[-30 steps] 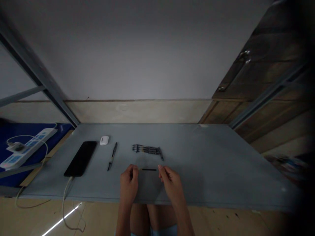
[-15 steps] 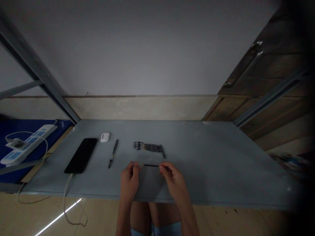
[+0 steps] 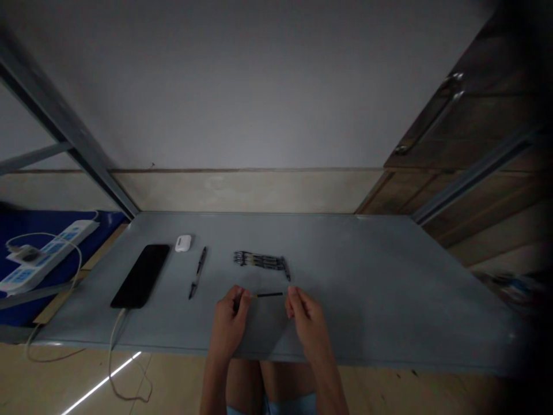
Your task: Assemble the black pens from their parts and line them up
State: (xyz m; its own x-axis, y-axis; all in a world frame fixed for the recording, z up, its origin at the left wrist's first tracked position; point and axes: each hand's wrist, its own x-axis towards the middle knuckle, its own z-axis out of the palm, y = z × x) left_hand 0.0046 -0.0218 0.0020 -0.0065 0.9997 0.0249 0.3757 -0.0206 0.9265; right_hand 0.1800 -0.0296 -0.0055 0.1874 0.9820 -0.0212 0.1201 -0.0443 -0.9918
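Note:
A thin dark pen refill (image 3: 270, 294) with a yellowish left end lies level between my hands, above the near part of the grey table (image 3: 389, 288). My left hand (image 3: 231, 314) is closed, with thumb and fingertips pinching the refill's left end. My right hand (image 3: 306, 317) is also closed in a pinch at the right end. A small gap shows between the dark part and those fingertips, so what they hold is unclear. Beyond my hands lies a row of several dark pens (image 3: 261, 261). A single pen (image 3: 197, 272) rests apart, to the left.
Farther left are a black phone (image 3: 141, 276) with a white cable (image 3: 111, 363) and a white earbud case (image 3: 183, 242). A power strip (image 3: 52, 253) sits on a blue surface beside the table. Metal posts (image 3: 103, 178) rise at the table's sides, with a wall behind.
Both hands and the refill have shifted slightly to the right. A small gap now shows between the refill's dark part and my right fingertips. The pens on the table have stayed put.

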